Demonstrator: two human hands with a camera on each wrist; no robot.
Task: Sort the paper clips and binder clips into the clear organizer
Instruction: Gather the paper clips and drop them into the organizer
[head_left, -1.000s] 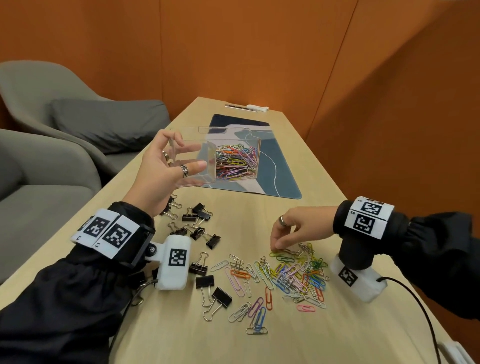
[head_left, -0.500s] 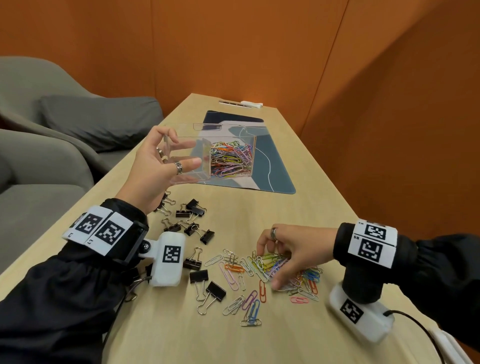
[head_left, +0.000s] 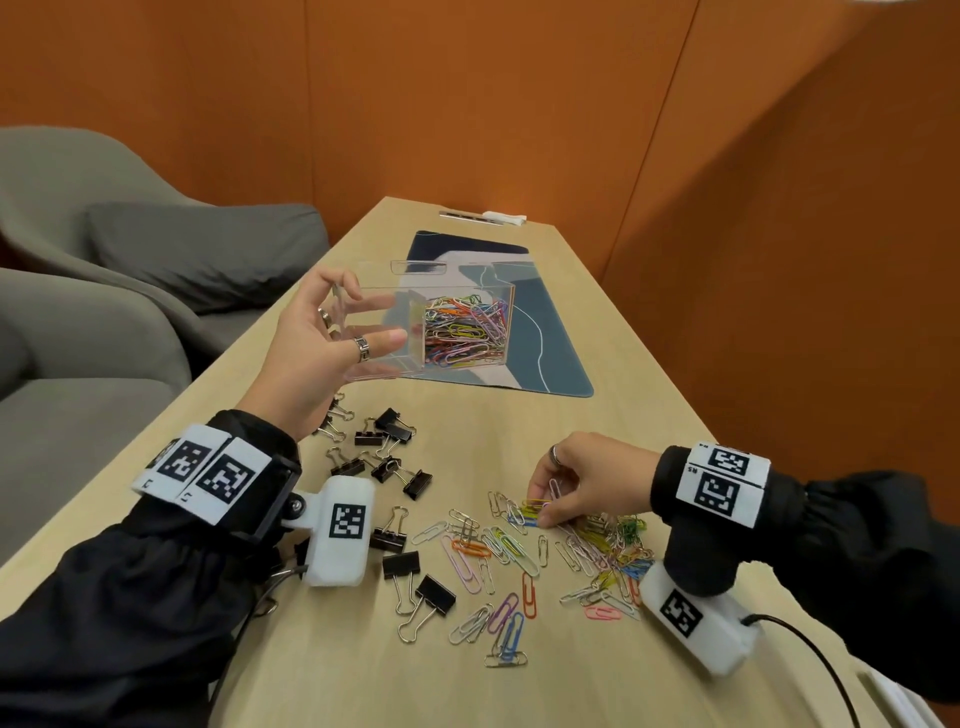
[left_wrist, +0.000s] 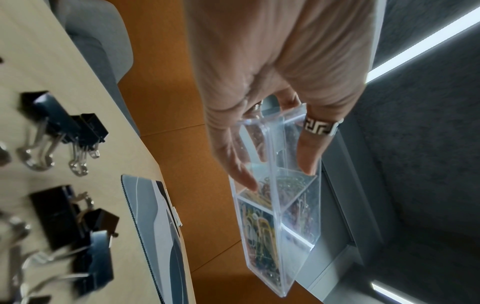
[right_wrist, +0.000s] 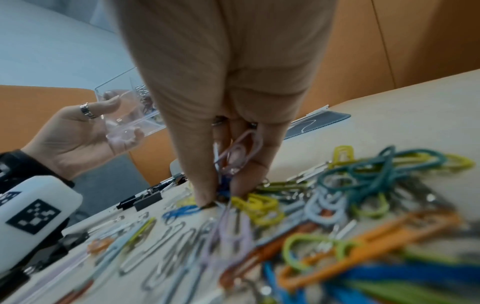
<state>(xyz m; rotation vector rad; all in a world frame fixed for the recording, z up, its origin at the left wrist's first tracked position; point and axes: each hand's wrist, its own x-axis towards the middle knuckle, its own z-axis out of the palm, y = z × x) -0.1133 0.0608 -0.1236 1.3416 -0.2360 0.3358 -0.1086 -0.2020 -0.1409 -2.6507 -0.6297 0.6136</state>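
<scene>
Room: orange walls, grey armchairs (head_left: 104, 291) at left, a pale wood bench (head_left: 597, 395) running up the frame centre.
Head view: left hand (head_left: 317, 358), its grip closed around the clear organizer (head_left: 436, 317), holds it above the bench at centre; its right compartment is full of coloured clips. Binder clips (head_left: 384, 467) lie lower centre-left, paper clips (head_left: 545, 551) lower centre.
Left wrist view: fingers (left_wrist: 310, 152) and thumb clasp the organizer's end.
Right wrist view: right hand (right_wrist: 228, 127), grip pinching several paper clips off the pile, centre.
</scene>
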